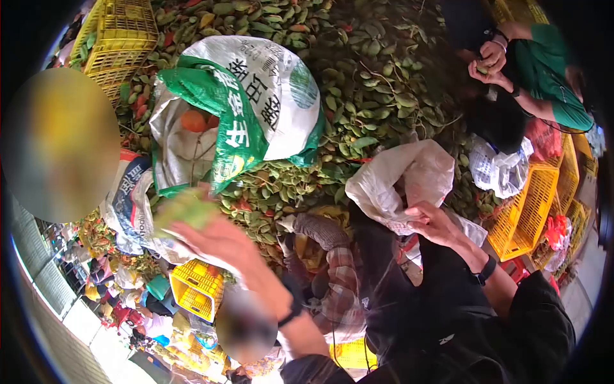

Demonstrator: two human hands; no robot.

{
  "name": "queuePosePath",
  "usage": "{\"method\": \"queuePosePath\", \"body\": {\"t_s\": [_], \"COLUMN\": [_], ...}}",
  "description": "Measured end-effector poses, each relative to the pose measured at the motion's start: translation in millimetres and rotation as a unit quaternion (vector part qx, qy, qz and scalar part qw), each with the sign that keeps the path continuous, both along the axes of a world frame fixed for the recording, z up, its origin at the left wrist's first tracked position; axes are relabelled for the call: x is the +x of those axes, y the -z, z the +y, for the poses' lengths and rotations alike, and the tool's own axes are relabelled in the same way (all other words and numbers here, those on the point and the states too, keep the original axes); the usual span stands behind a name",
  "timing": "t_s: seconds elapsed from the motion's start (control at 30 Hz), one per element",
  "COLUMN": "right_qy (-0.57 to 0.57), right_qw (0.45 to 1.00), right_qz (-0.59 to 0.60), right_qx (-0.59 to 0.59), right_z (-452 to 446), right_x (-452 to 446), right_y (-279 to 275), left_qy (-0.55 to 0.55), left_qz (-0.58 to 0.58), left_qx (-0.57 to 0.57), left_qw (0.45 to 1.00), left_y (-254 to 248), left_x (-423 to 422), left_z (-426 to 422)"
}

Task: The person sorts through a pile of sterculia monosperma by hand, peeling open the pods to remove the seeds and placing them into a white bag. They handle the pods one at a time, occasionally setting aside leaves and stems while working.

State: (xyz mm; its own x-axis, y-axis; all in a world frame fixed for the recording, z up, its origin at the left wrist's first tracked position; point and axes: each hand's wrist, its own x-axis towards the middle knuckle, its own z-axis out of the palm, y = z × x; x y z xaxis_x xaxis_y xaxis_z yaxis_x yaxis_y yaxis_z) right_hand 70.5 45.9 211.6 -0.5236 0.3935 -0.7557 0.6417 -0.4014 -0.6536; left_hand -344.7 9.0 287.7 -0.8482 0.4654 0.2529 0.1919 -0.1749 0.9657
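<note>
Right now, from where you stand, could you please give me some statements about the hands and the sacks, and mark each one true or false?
1. The left hand holds a blurred green thing. True.
2. The right hand is inside the green-and-white printed sack. False: the right hand is at the rim of the plain white woven sack.
3. A round orange fruit shows in the mouth of the green-and-white printed sack. True.
4. Both wrists are bare. False: each has a black band, the left one and the right one.
5. Green leaves lie around the green-and-white printed sack. True.
</note>
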Motion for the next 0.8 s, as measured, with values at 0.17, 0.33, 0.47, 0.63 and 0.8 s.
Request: {"method": "queuePosePath", "body": {"t_s": [0.17,0.33,0.47,0.63,0.8], "right_qy": [-0.01,0.056,0.028,0.005,-0.028], "right_qw": [0.999,0.995,0.998,0.988,0.984], "right_qz": [-0.007,-0.029,-0.044,-0.148,-0.164], "right_qx": [0.033,-0.077,-0.026,-0.053,-0.066], "right_z": [-32.0,-56.5,-84.1,-103.1,-135.3], "right_x": [11.1,19.8,49.3,78.1,94.6], "right_y": [34.7,68.3,110.5,150.7,192.2], "left_qy": [-0.1,0.065,0.201,0.235,0.164], "left_qz": [0.204,0.191,-0.021,0.07,0.069], "left_qx": [-0.288,-0.363,-0.389,-0.523,-0.704], "left_qw": [0.93,0.91,0.899,0.816,0.688], "left_y": [23.8,93.9,265.3,469.6,559.9], "left_x": [-68.2,72.6,170.0,167.2,182.4], "left_z": [42.5,3.8,-19.9,-29.8,25.8]}}
